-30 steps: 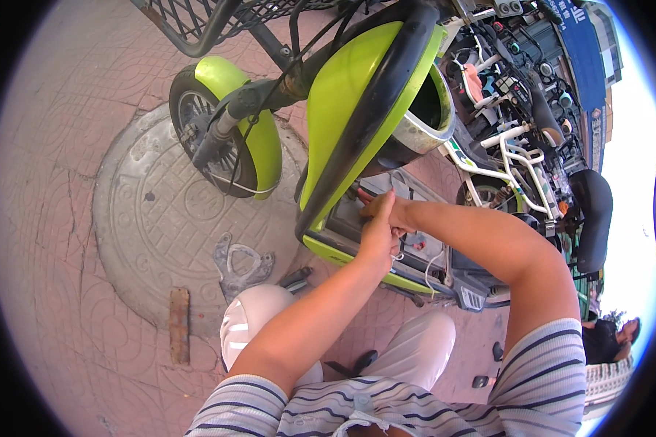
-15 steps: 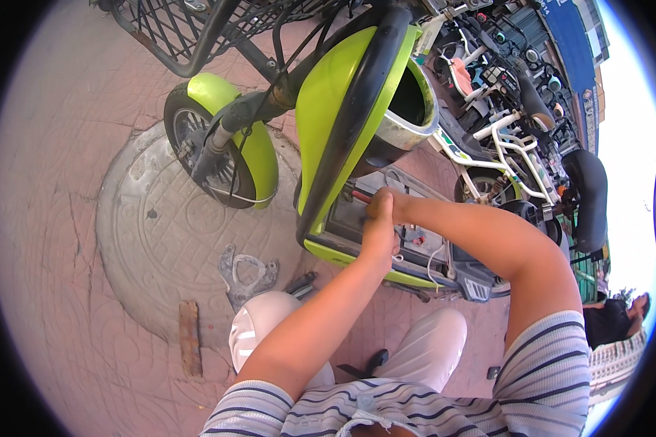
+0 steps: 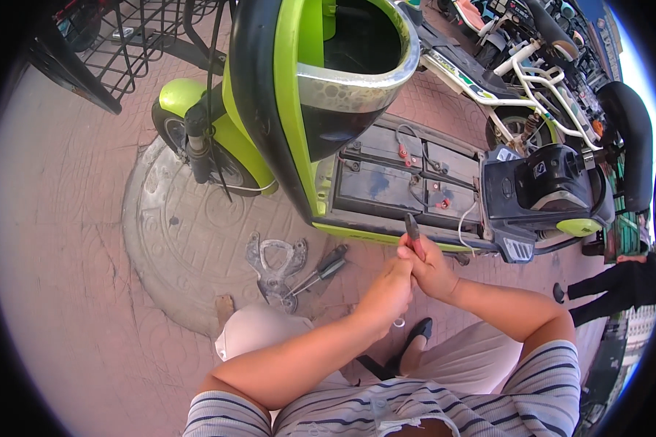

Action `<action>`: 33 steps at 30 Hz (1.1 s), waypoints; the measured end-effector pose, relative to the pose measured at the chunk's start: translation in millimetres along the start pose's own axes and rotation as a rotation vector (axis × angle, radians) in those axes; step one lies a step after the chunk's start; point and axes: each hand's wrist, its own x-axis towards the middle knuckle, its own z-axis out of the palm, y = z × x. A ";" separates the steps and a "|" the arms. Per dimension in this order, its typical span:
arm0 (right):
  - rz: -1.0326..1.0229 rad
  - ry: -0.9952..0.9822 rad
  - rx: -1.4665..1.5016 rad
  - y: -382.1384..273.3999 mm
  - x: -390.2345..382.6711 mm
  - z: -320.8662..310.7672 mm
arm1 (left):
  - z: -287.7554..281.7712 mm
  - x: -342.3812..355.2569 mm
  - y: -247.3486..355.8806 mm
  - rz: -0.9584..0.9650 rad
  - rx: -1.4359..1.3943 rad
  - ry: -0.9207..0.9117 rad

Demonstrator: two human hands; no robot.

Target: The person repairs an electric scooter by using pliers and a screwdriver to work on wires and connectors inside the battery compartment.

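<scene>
Pliers (image 3: 413,227) with dark jaws and a red handle stick up from my right hand (image 3: 436,273), which is wrapped round the handle. Against it presses my left hand (image 3: 388,293), its fingers closed. A small pale ring (image 3: 399,322) shows just below the left hand; whatever else it grips is hidden. Both hands are in front of the near side of a green and black electric scooter (image 3: 284,109). Just beyond them, its open floor holds several grey batteries (image 3: 377,191) with red terminals and loose wires. A white wire (image 3: 466,226) loops over the near edge.
A metal bracket (image 3: 275,269) and screwdrivers (image 3: 321,273) lie by a round manhole cover (image 3: 189,247) at left. A rusty strip (image 3: 226,312) is beside my knee. More scooters (image 3: 532,95) stand behind. A person in black (image 3: 619,284) is at far right.
Both hands have drawn back from over the battery bay toward me. The pliers now show clearly in my right hand. My view has shifted, uncovering the batteries and the screwdrivers.
</scene>
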 end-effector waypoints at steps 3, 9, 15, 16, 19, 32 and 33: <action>-0.226 0.129 0.198 72.7 -29.4 22.8 | -13.8 -1.2 -22.6 0.315 0.936 -0.006; 0.404 -0.111 -0.604 189.8 -53.6 99.6 | -2.5 -34.7 -41.3 0.678 1.439 -0.328; 0.530 -0.438 -0.888 230.0 -31.5 147.4 | 8.5 -48.4 -41.4 0.666 1.369 -0.330; 0.443 -0.390 -0.941 236.0 -29.2 153.0 | 10.6 -49.9 -39.8 0.657 1.398 -0.318; 0.244 -0.314 -0.955 243.6 -20.1 165.4 | 13.4 -56.4 -35.4 0.690 1.416 -0.287; 0.177 -0.366 -0.575 229.5 3.3 169.6 | 18.0 -46.9 -54.9 0.879 1.497 -0.159; 0.227 -0.335 -0.510 226.9 8.2 175.3 | 19.5 -49.3 -48.8 0.859 1.439 -0.210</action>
